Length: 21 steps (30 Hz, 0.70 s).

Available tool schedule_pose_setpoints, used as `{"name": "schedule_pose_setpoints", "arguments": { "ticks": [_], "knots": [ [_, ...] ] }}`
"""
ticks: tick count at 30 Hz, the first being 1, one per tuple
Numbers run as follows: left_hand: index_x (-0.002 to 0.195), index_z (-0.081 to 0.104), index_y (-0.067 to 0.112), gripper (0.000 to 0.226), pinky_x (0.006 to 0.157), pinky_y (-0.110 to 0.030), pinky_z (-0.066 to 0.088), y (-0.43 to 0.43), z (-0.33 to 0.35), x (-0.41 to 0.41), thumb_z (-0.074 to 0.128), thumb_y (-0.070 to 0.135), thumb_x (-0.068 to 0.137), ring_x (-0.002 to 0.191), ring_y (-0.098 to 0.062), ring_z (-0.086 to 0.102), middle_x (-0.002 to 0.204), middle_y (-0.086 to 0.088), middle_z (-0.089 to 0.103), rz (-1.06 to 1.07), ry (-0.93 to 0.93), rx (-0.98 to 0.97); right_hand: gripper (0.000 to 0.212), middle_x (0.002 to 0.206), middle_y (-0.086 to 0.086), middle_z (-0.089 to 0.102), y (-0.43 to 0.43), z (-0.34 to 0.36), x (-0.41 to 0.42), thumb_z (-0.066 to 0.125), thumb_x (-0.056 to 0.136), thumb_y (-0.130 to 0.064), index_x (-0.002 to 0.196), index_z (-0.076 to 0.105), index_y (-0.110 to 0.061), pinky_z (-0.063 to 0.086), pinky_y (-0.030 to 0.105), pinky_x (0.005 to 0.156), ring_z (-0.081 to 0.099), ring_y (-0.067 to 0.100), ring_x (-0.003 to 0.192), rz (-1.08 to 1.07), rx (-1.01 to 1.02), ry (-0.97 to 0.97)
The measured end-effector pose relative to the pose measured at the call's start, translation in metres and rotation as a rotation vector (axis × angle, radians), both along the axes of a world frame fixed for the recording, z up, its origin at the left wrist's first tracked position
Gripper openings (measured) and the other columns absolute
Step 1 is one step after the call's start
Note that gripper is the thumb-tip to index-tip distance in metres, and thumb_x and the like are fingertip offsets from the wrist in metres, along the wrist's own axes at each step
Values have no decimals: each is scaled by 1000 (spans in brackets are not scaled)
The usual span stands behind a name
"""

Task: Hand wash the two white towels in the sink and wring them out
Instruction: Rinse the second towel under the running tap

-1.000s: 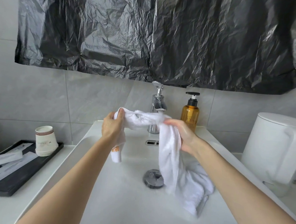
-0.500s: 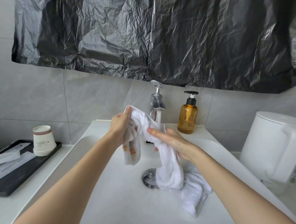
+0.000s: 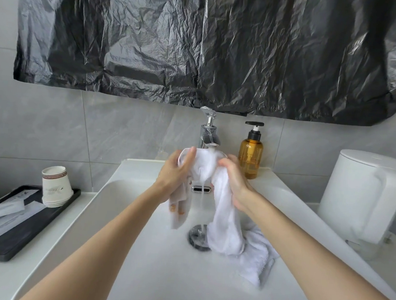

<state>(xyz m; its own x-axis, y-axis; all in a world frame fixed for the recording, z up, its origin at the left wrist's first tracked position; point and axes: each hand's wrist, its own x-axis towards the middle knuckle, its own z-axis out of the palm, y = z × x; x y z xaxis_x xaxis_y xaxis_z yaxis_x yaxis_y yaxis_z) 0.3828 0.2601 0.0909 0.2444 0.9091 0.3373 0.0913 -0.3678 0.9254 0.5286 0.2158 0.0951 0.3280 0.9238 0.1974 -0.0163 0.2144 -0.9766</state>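
**Status: first towel under the tap, nothing wrung yet**

The first towel point(image 3: 205, 166) was held bunched between both hands, directly under the faucet point(image 3: 208, 136). The tap was open. The water stream point(image 3: 202, 197) was seen running through the cloth and down towards the drain point(image 3: 196, 237).

- The left hand point(image 3: 176, 174) was clamped on the left end, with the fabric pinched. A short end with orange print hung below it.
- The right hand point(image 3: 234, 183) was curled round the right part. The long end hung into the sink point(image 3: 130, 168) and reached the basin floor just beside the drain.
- The second towel point(image 3: 257, 254) was left crumpled on the basin floor, right of the drain, touching the hanging end. It was held by neither hand. How wet it was could not be told.

Progress was judged early to middle.
- Towel one was being wetted or rinsed.
- No lather was seen on the cloth. The soap bottle point(image 3: 250, 153) stood untouched on the rim behind the right hand.
- No twist was seen in the fabric, so wringing was judged not started.

Left to do: the wash of towel one to be finished and the towel wrung, then the full cycle for towel two.
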Motion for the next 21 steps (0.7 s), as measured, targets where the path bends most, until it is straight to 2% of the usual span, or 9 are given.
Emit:
{"name": "schedule_pose_setpoints", "arguments": {
  "ticks": [2,5,8,10,14,16,18,20,21],
  "knots": [
    [101,60,27,34,73,-29,50,-4,-1,3,48,59,94,77,-11,63,87,6,63,-36,-61,-1,22,108,-8,55,-2,-2,-6,50,96,-29,118,50,-26,39,29,86,50,12,106,-6,94,-81],
    [108,61,31,33,81,-29,50,-4,-2,5,45,57,96,88,-10,63,94,8,66,-31,-66,38,28,102,-2,63,-4,-9,-19,53,94,-47,110,58,-25,48,33,77,59,17,98,-113,94,-214],
    [105,64,33,34,79,-38,51,-1,-6,4,47,61,94,79,-16,64,87,6,69,-81,-77,12,46,93,-1,67,-1,-9,-30,53,87,-63,102,65,-22,53,25,71,64,16,87,-250,36,-284],
    [97,66,32,34,75,-41,51,0,-8,4,51,62,91,69,-16,62,79,4,68,-61,-67,17,48,82,-2,64,1,-8,-31,48,92,-58,92,66,-13,46,15,61,60,14,78,-289,45,-390],
    [85,64,21,45,69,-41,52,-4,-4,5,60,65,81,58,-17,58,66,2,64,0,-52,-3,53,83,7,69,4,-10,-24,42,96,-51,85,67,-6,45,29,70,63,21,82,-266,47,-441],
    [82,62,22,41,72,-39,53,-5,-2,6,61,63,81,64,-18,60,67,4,64,66,3,7,49,87,10,66,3,-9,-19,37,100,-44,86,61,-3,42,31,72,59,24,83,-259,28,-597],
    [81,60,23,33,71,-33,49,-7,0,5,61,55,87,70,-16,60,71,5,63,151,75,53,38,85,9,58,0,-7,-13,30,104,-35,90,54,-9,39,33,70,52,24,79,-197,1,-786],
    [80,59,22,29,71,-33,48,-4,0,3,61,49,90,72,-18,60,71,5,62,196,57,73,28,93,1,59,-2,-6,-7,33,103,-41,97,48,-18,43,34,72,54,19,84,-69,-56,-765],
    [79,59,21,28,73,-36,50,-2,1,1,62,47,90,71,-20,60,69,3,62,199,20,66,24,103,-1,61,-2,-7,-4,38,100,-47,103,47,-25,47,37,81,57,18,94,3,-60,-703]
  ]
}}
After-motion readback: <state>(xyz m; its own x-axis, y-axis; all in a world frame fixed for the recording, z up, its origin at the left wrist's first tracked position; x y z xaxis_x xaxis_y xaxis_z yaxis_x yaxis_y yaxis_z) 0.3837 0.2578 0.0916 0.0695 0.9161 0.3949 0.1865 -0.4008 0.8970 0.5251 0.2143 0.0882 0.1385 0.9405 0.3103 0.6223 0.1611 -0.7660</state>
